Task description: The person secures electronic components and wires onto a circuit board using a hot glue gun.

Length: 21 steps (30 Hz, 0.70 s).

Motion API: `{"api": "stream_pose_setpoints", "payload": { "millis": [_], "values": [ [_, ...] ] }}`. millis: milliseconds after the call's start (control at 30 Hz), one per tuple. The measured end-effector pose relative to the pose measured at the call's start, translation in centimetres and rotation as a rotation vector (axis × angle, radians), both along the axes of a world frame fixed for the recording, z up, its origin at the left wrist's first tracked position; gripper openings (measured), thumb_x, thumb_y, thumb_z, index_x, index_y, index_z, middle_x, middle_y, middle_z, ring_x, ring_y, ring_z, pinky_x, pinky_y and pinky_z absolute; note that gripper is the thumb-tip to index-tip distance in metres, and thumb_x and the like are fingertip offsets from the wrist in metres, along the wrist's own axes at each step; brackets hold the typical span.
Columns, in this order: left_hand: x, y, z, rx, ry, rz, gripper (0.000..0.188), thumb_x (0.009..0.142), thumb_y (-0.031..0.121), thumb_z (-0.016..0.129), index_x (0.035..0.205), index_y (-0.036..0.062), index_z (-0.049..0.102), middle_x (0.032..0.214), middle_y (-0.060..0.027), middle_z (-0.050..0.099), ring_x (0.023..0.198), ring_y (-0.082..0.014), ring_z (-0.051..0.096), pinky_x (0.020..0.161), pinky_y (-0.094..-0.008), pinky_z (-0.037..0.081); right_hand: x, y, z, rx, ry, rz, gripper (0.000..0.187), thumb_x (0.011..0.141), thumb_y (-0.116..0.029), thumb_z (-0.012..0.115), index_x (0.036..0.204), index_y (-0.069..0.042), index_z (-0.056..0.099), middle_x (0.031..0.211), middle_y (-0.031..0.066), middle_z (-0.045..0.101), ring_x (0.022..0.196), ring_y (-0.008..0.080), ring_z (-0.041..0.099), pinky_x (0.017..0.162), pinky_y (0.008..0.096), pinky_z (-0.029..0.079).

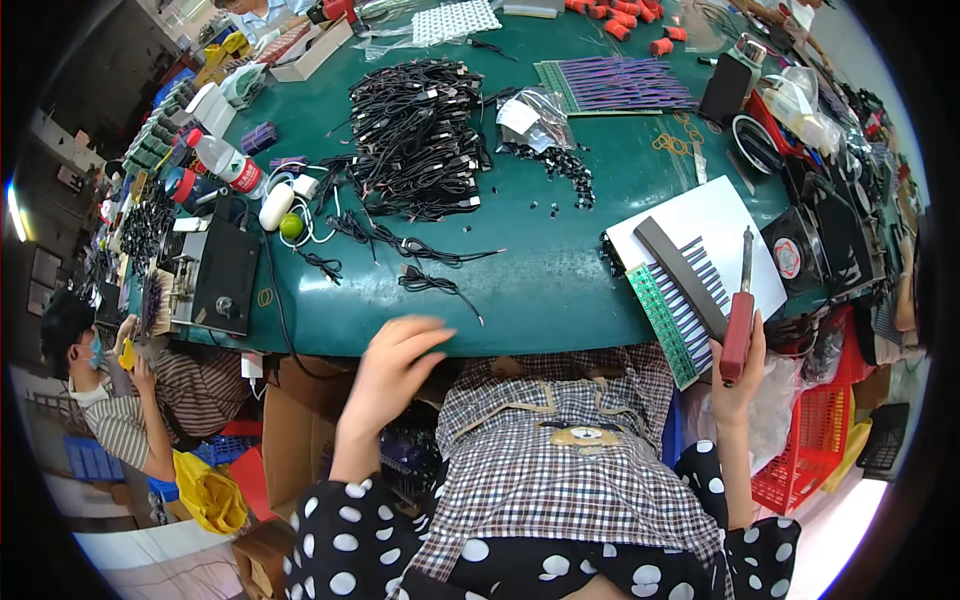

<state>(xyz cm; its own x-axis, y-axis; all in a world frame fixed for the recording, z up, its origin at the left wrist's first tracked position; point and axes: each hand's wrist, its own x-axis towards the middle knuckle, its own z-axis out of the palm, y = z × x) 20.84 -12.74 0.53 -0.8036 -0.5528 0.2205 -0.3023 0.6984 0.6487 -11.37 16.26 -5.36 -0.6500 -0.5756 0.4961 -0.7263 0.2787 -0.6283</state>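
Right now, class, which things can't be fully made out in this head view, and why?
All in the head view:
Left hand: partly blurred.
Right hand: partly hidden by the red-handled soldering iron.
Purple wires: partly covered by the grey bar.
Small black pieces: too small to identify.
Person: cut off by the upper edge.

Top centre of the frame, there's the cable pile (418,140) on the table (545,300), a plastic bag (540,115) just right of it. Over left, the bottle (228,165), and below it the control box (222,275). Now right of centre: a sheet (700,208), the circuit board (665,330) along its left edge, a bar (683,280) across its wires (708,268). And right of that bar, the soldering iron (739,325), in the right hand (738,380).
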Motion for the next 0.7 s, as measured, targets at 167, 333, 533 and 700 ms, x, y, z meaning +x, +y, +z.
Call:
{"api": "stream_pose_setpoints", "payload": {
  "millis": [167, 333, 533, 700],
  "values": [
    [-6.9, -4.7, -2.9, -0.278, -0.136, -0.250, 0.022, 0.070, 0.009, 0.070, 0.091, 0.0083, 0.066, 0.101, -0.0046, 0.062, 0.099, -0.0228, 0.054, 0.089, -0.0382, 0.038, 0.2, 0.3, 0.7, 0.038, 0.032, -0.047, 0.069, 0.079, 0.000, 0.068, 0.138, 0.001, 0.033, 0.128, 0.0177, 0.048, 0.112, 0.0240, 0.052, 0.093, 0.0326, 0.041],
    [-10.1, -4.1, -3.9, 0.031, -0.067, -0.079, 0.008, 0.069, 0.008, 0.071, 0.074, 0.0050, 0.066, 0.075, -0.0019, 0.064, 0.084, -0.0232, 0.059, 0.083, -0.0358, 0.042, -0.6, 0.3, 0.1, 0.060, 0.164, -0.103, 0.069, 0.076, -0.002, 0.072, 0.134, 0.006, 0.036, 0.118, 0.0205, 0.055, 0.106, 0.0281, 0.056, 0.090, 0.0342, 0.044],
    [-16.1, -1.7, -1.5, -0.217, -0.120, -0.062, 0.028, 0.071, 0.009, 0.069, 0.098, 0.0025, 0.062, 0.094, -0.0092, 0.059, 0.091, -0.0283, 0.055, 0.079, -0.0367, 0.043, 0.4, 1.2, 0.4, 0.127, 0.092, -0.120, 0.068, 0.076, 0.000, 0.071, 0.134, 0.006, 0.035, 0.119, 0.0218, 0.055, 0.107, 0.0295, 0.057, 0.092, 0.0363, 0.044],
    [-22.0, 1.1, -4.5, 0.050, -0.120, 0.024, 0.024, 0.069, 0.011, 0.072, 0.088, 0.0034, 0.060, 0.081, -0.0084, 0.057, 0.081, -0.0260, 0.057, 0.071, -0.0367, 0.044, -0.1, 1.6, -0.5, 0.043, 0.034, -0.146, 0.071, 0.073, -0.008, 0.076, 0.131, 0.006, 0.038, 0.113, 0.0215, 0.058, 0.095, 0.0297, 0.061, 0.081, 0.0350, 0.049]
  ]
}}
